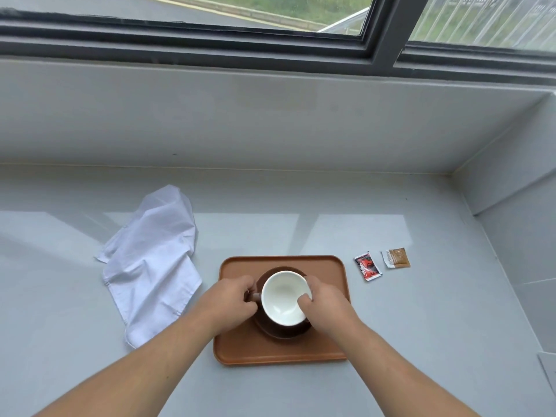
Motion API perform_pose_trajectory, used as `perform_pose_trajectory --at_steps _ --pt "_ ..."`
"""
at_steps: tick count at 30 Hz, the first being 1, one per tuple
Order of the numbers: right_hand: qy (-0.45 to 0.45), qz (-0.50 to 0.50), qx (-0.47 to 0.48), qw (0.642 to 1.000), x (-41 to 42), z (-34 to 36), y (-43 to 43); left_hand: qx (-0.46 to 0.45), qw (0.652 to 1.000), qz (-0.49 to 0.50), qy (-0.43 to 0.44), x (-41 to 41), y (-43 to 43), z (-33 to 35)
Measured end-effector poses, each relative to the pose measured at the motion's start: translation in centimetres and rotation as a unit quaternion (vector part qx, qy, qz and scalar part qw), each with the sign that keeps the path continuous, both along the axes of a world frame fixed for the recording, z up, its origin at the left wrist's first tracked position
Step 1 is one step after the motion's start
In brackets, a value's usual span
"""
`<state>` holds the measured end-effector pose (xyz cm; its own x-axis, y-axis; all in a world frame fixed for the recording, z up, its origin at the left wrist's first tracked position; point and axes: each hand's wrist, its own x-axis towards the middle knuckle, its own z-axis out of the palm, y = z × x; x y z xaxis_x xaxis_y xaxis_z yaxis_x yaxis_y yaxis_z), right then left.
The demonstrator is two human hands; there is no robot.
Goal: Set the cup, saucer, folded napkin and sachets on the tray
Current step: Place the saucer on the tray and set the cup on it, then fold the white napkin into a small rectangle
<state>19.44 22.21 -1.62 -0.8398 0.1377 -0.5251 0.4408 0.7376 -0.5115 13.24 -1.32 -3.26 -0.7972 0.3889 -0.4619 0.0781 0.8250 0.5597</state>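
Observation:
A brown cup with a white inside [284, 296] stands on a dark brown saucer [293, 332] in the middle of the brown tray [301, 355]. My left hand [233, 299] pinches the cup's handle on its left side. On the right, my right hand [323, 299] grips the rim, thumb inside the cup. A white cloth napkin [150, 263] lies crumpled and unfolded on the counter left of the tray. Two sachets lie on the counter right of the tray: a red and black one [367, 266] and a brown one [396, 257].
The grey counter [421, 326] runs back to a low wall under a window. A side wall [517, 224] closes the right end. A pale sheet corner [549, 368] shows at the far right edge.

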Motion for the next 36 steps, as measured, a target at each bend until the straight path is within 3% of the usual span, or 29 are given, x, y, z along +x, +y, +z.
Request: perform_pose_trajectory --at_steps 9,12,16,19,22,28,36 --pt "0.016 0.051 0.045 0.998 -0.4 -0.3 0.5 -0.007 0.999 0.035 -0.009 0.8 0.1 -0.1" --pt "0.097 0.056 0.111 0.988 -1.6 1.1 0.4 -0.005 0.997 0.072 -0.028 1.6 -1.4 1.1" --pt "0.225 0.116 0.099 0.962 -4.8 4.2 -3.5 -0.094 0.985 0.109 0.097 2.1 -5.4 2.5" --pt "0.220 0.212 0.059 0.950 -6.1 4.9 -9.6 -0.194 0.954 0.121 0.195 1.3 -9.8 3.1" --pt "0.180 0.301 0.024 0.936 -5.3 3.3 -16.1 -0.254 0.941 0.118 0.192 -0.1 -15.2 2.8" --pt "0.145 0.362 0.048 0.920 -4.4 -1.3 -24.9 -0.202 0.974 0.018 0.101 -2.5 -23.3 -0.2" --pt "0.119 0.317 0.166 0.926 -3.5 -2.6 -30.8 -0.203 0.945 -0.181 0.182 -4.9 -25.8 -1.8"
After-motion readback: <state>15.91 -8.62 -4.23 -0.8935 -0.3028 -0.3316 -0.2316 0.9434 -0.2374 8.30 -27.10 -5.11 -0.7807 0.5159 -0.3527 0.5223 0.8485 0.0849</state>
